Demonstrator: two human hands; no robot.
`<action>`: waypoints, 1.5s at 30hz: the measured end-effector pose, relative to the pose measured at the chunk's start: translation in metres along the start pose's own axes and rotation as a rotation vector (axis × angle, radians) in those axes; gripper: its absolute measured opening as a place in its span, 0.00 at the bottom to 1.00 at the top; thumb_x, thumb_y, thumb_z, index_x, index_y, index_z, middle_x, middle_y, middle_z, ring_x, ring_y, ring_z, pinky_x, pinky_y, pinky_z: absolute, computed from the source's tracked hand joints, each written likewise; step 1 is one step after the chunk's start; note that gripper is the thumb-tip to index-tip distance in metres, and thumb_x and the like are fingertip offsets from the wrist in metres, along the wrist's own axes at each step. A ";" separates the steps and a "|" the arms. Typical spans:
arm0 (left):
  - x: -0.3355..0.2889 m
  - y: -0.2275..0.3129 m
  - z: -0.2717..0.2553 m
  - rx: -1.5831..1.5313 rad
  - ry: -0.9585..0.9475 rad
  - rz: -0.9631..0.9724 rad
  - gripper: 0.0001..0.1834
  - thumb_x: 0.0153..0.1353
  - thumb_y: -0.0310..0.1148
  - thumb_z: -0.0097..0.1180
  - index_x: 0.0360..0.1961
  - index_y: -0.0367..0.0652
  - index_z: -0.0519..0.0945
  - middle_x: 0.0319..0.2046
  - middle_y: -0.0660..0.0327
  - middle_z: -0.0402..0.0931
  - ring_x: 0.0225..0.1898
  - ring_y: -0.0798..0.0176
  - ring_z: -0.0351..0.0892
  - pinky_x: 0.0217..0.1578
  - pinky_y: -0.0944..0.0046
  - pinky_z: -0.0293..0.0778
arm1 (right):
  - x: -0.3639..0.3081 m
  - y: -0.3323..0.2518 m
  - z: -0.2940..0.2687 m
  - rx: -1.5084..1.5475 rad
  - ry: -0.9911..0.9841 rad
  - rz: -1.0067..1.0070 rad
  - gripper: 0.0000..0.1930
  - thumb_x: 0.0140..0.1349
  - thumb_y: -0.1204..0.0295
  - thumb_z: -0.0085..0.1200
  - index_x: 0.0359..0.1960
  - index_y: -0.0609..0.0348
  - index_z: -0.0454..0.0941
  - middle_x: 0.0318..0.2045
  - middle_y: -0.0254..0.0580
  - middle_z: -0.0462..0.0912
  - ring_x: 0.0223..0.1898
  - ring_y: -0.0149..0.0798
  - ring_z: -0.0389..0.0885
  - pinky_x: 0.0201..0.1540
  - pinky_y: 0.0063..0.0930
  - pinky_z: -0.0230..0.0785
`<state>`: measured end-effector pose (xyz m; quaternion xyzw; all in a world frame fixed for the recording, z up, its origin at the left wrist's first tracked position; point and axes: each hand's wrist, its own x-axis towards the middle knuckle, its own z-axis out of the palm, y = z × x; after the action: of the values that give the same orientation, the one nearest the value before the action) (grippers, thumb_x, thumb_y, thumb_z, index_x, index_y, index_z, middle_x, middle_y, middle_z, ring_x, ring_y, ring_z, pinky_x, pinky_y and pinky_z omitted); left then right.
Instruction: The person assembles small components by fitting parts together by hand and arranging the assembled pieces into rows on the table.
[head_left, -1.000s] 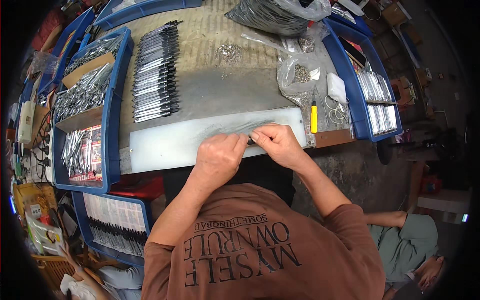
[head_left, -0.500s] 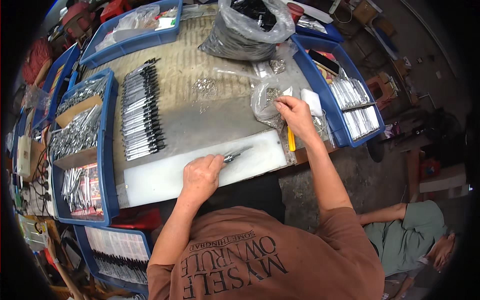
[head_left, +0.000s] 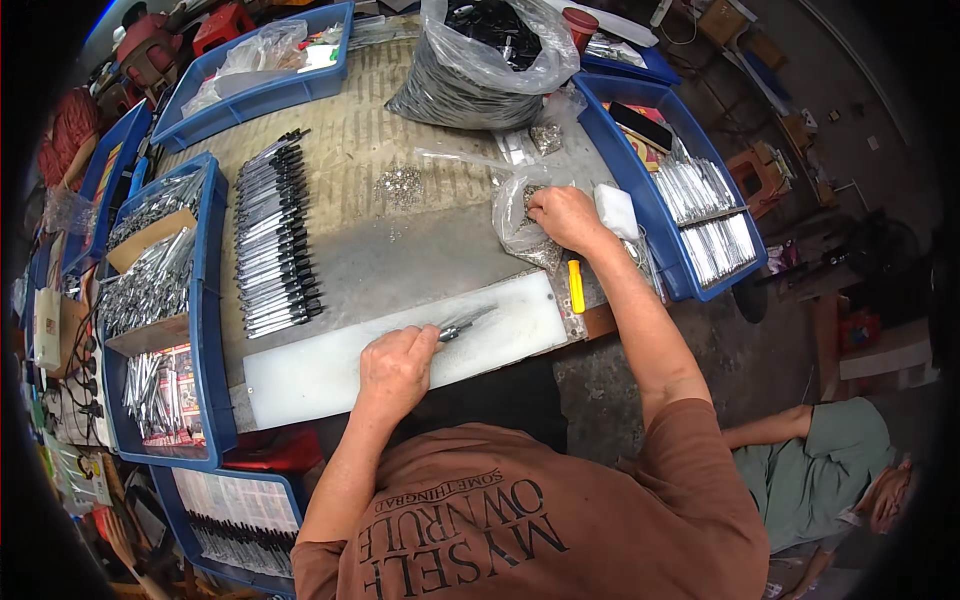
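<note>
My left hand [head_left: 394, 370] is closed round a silver and black pen [head_left: 452, 332], whose end points up and right over a long white board [head_left: 300, 380]. Thumb and fingers of my right hand [head_left: 566, 217] are pressed together at the mouth of a clear plastic bag [head_left: 508, 212] of small metal parts. What those fingertips hold, if anything, is hidden. Left of the bag, a loose pile of tiny metal parts [head_left: 400, 185] lies on the table. A long row of silver and black pens [head_left: 275, 245] lies farther left.
Blue trays [head_left: 210, 330] of metal pen parts stand left; another blue tray [head_left: 752, 245] holds silver tubes and a phone [head_left: 641, 127] at right. A large plastic bag [head_left: 450, 95] of black parts sits at the back. A yellow handle [head_left: 576, 287] lies near the board. Another person [head_left: 820, 470] is at lower right.
My right hand has moved slightly left and down into the small bag's mouth. My left hand keeps the pen over the board. The whole view has shifted a little.
</note>
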<state>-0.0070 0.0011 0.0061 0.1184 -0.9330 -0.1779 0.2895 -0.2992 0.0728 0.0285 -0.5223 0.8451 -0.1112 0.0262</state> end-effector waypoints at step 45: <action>-0.009 -0.002 0.006 0.039 0.024 0.020 0.07 0.48 0.30 0.56 0.29 0.42 0.73 0.17 0.62 0.68 0.19 0.60 0.71 0.19 0.61 0.68 | -0.089 -0.117 0.003 0.347 -0.186 -0.339 0.07 0.54 0.71 0.48 0.24 0.64 0.71 0.23 0.51 0.75 0.30 0.54 0.75 0.33 0.44 0.66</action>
<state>-0.0032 0.0033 -0.0041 0.1168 -0.9339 -0.1554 0.3001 -0.1560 0.1007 0.0440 -0.6522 0.7077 -0.2085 0.1740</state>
